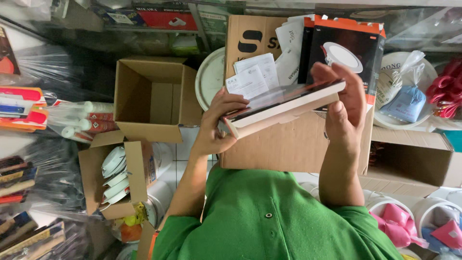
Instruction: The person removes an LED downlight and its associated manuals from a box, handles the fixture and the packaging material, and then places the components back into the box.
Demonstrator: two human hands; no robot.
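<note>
- A cluttered storeroom floor point(185, 159) carries open cartons.
- Above the big carton point(288, 144), both hands hold a flat box point(284, 107) level.
- Left hand point(216, 125) and right hand point(344, 103) clasp opposite ends with their fingers, steadying it.

Light here is pretty even and soft, daylight-ish, with no hard shadows. The flat box point(284, 107) held between the left hand point(216, 123) and right hand point(344, 98) picks up a pale sheen along its glossy top face, so the print there washes out. Plastic wrap off to the left of the hands throws back small white glints. The open carton point(154, 98) beside the left hand is shaded inside. Corners look stretched and a bit soft, and the green shirt point(274, 216) below the hands is slightly blurry.
</note>
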